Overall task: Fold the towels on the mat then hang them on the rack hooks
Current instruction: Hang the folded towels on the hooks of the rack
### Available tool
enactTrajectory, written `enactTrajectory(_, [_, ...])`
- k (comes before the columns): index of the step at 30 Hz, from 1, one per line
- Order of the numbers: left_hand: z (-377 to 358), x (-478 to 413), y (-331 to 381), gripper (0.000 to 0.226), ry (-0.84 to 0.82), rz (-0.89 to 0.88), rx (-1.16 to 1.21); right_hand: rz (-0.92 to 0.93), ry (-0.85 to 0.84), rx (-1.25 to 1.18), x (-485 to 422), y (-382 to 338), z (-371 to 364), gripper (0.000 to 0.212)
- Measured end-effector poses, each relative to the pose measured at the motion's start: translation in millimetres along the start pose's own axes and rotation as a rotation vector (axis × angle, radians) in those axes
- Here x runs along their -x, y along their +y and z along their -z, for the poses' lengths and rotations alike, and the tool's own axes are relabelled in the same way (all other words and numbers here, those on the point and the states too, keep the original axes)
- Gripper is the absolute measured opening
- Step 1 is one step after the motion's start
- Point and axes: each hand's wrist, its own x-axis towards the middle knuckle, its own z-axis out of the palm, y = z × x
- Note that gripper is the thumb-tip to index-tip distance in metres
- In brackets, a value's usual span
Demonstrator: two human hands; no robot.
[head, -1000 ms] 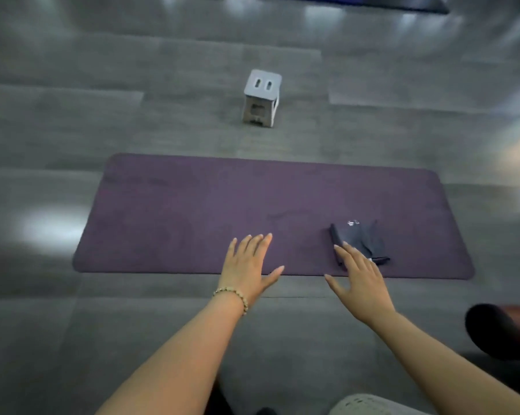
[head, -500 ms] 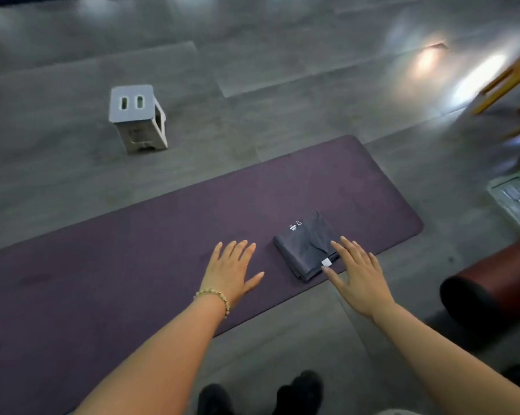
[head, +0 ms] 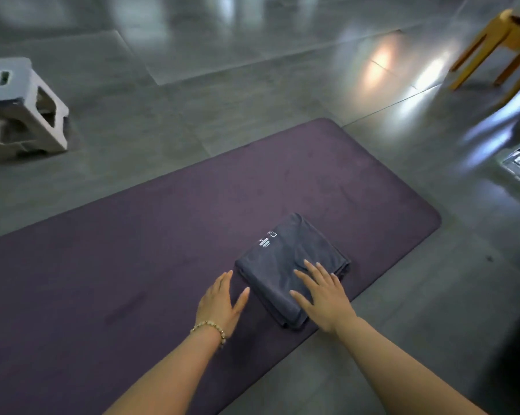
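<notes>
- Now the dark grey folded cloth towel (head: 285, 265) lies on the long purple mat (head: 133, 265), close to the mat's near edge and toward its right end.
- The right hand (head: 321, 298) rests on the towel's near half, its grip spread flat and pinching nothing. The left hand (head: 218, 304) is over the mat just beside the towel, grip likewise spread.
- Lifted by one edge, the stacked layers could fall open and undo the fold.
- A push toward the mat's near edge could slide the towel onto the grey floor (head: 402, 354).
- Beyond the mat's far side, the hollow white block stool (head: 22, 109) shows nothing inside.
- No rack is in view.
</notes>
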Motion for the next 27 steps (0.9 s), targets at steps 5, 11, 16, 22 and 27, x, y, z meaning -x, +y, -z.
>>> enactTrajectory(5, [-43,-65,8,0.083,0.035,0.167,0.601,0.066,-0.036,0.030,-51,19,-33,0.134])
enactTrajectory(11, [-64,-95,9,0.067,0.251,0.222,0.688,-0.342,0.065,-0.054,-60,57,-32,0.071])
enactTrajectory(16, [-58,-93,24,0.027,0.157,0.155,0.755,-0.147,0.189,-0.168,-50,63,-37,0.060])
enactTrajectory(22, [-5,-77,59,0.024,0.061,0.069,1.302,0.117,0.269,-0.677,-51,4,0,0.064])
enactTrajectory(27, [76,-39,14,0.035,0.109,-0.105,1.097,0.369,0.186,-0.746,-59,-92,52,0.068])
